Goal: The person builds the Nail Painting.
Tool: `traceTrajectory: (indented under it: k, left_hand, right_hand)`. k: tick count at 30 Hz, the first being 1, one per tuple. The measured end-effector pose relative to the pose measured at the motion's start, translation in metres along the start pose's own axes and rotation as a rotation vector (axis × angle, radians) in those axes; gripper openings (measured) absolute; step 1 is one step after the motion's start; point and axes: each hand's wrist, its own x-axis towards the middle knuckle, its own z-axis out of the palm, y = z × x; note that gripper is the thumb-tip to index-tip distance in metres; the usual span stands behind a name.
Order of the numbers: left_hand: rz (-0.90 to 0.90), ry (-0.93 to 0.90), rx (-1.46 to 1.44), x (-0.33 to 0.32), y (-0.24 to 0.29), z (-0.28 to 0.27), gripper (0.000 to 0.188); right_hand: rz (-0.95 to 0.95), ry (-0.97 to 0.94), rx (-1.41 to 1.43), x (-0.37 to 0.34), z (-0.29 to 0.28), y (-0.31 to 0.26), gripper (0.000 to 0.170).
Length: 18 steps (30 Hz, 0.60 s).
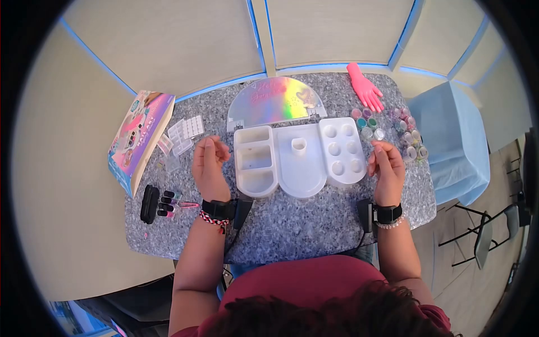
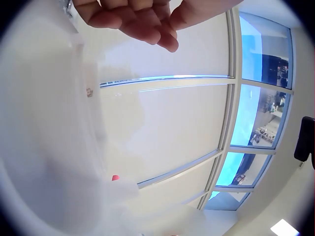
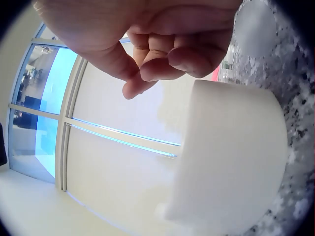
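In the head view my left hand (image 1: 211,165) is beside the left end of a white plastic tray (image 1: 285,168), fingers loosely bent and holding nothing. At the tray's right end is my right hand (image 1: 388,171), likewise loosely curled around nothing. Three compartments fill the tray's left part, a short round post (image 1: 298,147) stands in its middle, and six round wells lie on the right. Behind it lies a half-round shiny rainbow panel (image 1: 276,101) with pink lettering. The right wrist view shows my bent fingers (image 3: 184,61) above the tray's blurred white side (image 3: 231,152).
A nail art box (image 1: 140,135) stands at the left, near clear and white small trays (image 1: 182,135). Nearer are a black case (image 1: 149,204), several small bottles (image 1: 167,203) and pink tweezers (image 1: 188,205). A pink model hand (image 1: 366,90) and several glitter pots (image 1: 368,122) lie at right.
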Motion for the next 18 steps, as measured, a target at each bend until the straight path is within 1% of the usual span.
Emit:
traceTrajectory:
  k: [2, 5, 7, 9, 11, 12, 14, 15, 17, 18]
  left_hand:
    - [0.007, -0.001, 0.010, 0.000, -0.003, -0.002, 0.024]
    - [0.025, 0.021, 0.051, 0.000, -0.006, -0.002, 0.024]
    - [0.038, 0.017, 0.139, 0.000, -0.007, -0.002, 0.024]
    - [0.036, 0.016, 0.128, 0.000, -0.007, -0.002, 0.025]
    - [0.033, 0.015, 0.117, 0.000, -0.008, -0.002, 0.025]
    - [0.029, 0.009, 0.103, 0.000, -0.007, -0.002, 0.025]
    - [0.024, 0.004, 0.090, 0.000, -0.008, -0.003, 0.025]
    - [0.025, 0.001, 0.092, 0.000, -0.009, -0.003, 0.025]
    - [0.027, 0.000, 0.094, 0.000, -0.009, -0.004, 0.025]
    - [0.023, -0.015, 0.097, 0.000, -0.008, -0.003, 0.024]
  right_hand:
    - [-0.050, -0.004, -0.081, -0.001, -0.001, 0.003, 0.017]
    - [-0.049, 0.013, -0.102, -0.001, -0.002, 0.006, 0.017]
    - [-0.055, 0.018, -0.135, -0.001, -0.003, 0.008, 0.017]
    - [-0.064, 0.022, -0.167, 0.001, -0.005, 0.011, 0.016]
    - [-0.104, 0.015, -0.363, 0.003, -0.007, 0.014, 0.016]
    - [-0.106, 0.014, -0.363, 0.003, -0.006, 0.013, 0.016]
    - [-0.136, 0.027, -0.556, 0.003, -0.005, 0.011, 0.015]
    - [-0.136, 0.026, -0.556, 0.003, -0.005, 0.011, 0.015]
    - [-0.246, -0.001, -0.747, 0.005, -0.005, 0.012, 0.016]
    - [-0.247, -0.002, -0.746, 0.006, -0.006, 0.013, 0.016]
